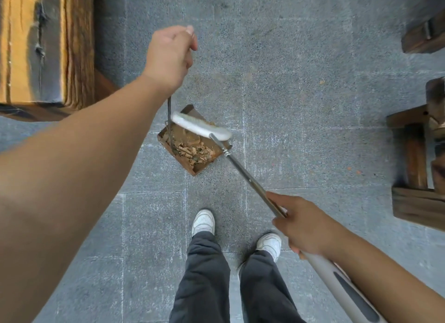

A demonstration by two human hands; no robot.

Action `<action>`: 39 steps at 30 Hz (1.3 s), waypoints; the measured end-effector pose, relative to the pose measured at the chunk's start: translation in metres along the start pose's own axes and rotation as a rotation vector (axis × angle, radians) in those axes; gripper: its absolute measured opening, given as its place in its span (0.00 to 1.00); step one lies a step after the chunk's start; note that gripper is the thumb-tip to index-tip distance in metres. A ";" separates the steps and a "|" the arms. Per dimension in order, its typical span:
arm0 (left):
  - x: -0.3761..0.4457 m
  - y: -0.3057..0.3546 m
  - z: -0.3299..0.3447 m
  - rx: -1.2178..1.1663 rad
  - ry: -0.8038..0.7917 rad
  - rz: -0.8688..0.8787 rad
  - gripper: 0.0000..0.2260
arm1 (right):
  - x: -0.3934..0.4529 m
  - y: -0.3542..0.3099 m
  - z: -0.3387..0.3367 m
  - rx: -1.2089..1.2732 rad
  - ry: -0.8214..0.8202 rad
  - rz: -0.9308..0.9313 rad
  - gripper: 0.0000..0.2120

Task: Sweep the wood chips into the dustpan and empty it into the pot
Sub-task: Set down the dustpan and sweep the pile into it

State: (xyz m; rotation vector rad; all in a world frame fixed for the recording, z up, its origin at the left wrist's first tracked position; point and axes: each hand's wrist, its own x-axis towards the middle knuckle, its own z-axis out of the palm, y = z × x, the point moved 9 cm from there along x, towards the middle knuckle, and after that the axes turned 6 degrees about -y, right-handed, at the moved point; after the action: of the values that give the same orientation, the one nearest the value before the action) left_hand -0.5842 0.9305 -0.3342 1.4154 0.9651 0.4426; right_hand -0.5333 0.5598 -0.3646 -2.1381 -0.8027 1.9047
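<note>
A rusty metal dustpan sits on the grey stone floor ahead of my feet, with a heap of brown wood chips inside it. My left hand is shut on the top of the dustpan's thin dark upright handle. My right hand grips the long metal and grey shaft of a broom. The broom's white head lies across the open front of the dustpan. No pot is in view.
A wooden table or bench stands at the upper left. Dark wooden furniture pieces line the right edge. A few small orange specks lie on the floor at right. My white shoes stand just behind the dustpan.
</note>
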 end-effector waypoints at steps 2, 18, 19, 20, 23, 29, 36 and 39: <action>-0.013 -0.003 -0.005 -0.020 -0.014 0.005 0.14 | -0.006 0.006 -0.016 -0.008 0.048 0.004 0.28; -0.084 -0.019 -0.030 -0.086 0.040 -0.070 0.08 | 0.052 0.038 -0.108 -0.209 0.272 0.149 0.12; -0.087 -0.025 -0.032 -0.092 0.073 -0.099 0.09 | 0.057 0.037 -0.103 -0.244 0.264 0.162 0.12; -0.090 -0.031 -0.033 -0.099 0.108 -0.119 0.10 | 0.061 0.037 -0.096 -0.274 0.250 0.176 0.14; -0.102 -0.039 -0.027 -0.119 0.166 -0.127 0.11 | 0.062 0.036 -0.054 -0.305 0.134 0.170 0.21; -0.112 -0.033 0.017 -0.195 0.076 -0.056 0.08 | 0.018 0.040 0.008 -0.300 -0.114 0.058 0.22; -0.099 -0.025 0.013 -0.193 0.078 -0.039 0.13 | -0.008 0.035 -0.020 -0.297 0.019 0.022 0.23; -0.097 -0.031 0.012 -0.196 0.091 -0.044 0.13 | 0.018 0.032 -0.042 -0.457 0.121 0.086 0.25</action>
State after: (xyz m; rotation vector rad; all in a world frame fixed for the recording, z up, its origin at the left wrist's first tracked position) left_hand -0.6389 0.8436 -0.3361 1.2036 0.9968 0.5573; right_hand -0.4838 0.5509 -0.3880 -2.5531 -1.2356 1.7354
